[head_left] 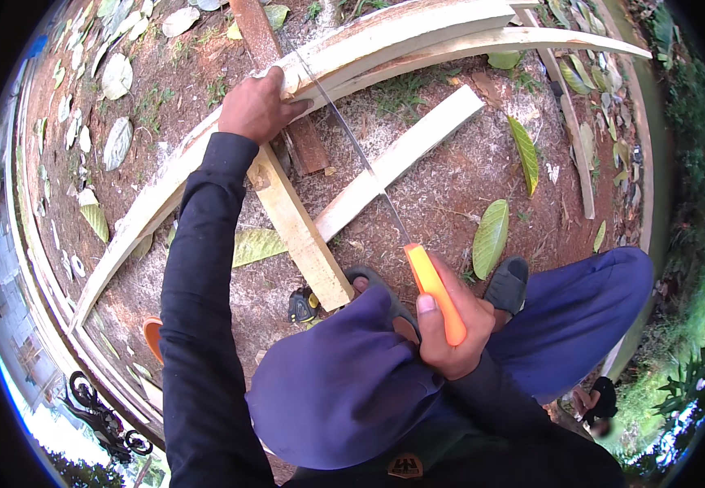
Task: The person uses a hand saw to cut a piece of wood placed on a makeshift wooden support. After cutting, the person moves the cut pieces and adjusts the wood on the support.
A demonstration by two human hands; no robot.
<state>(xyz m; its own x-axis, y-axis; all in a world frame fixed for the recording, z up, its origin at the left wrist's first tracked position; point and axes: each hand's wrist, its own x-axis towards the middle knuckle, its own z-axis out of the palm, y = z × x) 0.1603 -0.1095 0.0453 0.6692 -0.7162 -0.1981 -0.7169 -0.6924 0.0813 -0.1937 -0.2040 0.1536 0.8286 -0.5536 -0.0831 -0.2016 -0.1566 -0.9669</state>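
Observation:
My right hand (456, 329) is closed round the orange and yellow handle of a handsaw (358, 149), low in front of my body. Its thin blade, seen nearly edge-on, runs up and away to the left and lies across a long pale timber beam (401, 34). Just left of the blade, my left hand (256, 107) grips the beam, thumb on the near side and fingers over the top. Below that hand, a short yellowish wood block (302, 228) slants toward my feet. A reddish-brown plank (256, 32) passes under the beam.
Another pale batten (417, 156) lies on the sawdust-strewn soil beyond the block. A black and yellow tape measure (302, 305) sits near my sandalled foot. Large leaves (491, 238) are scattered about. A motorcycle (104, 419) stands at the lower left; another person (600, 400) is at the lower right.

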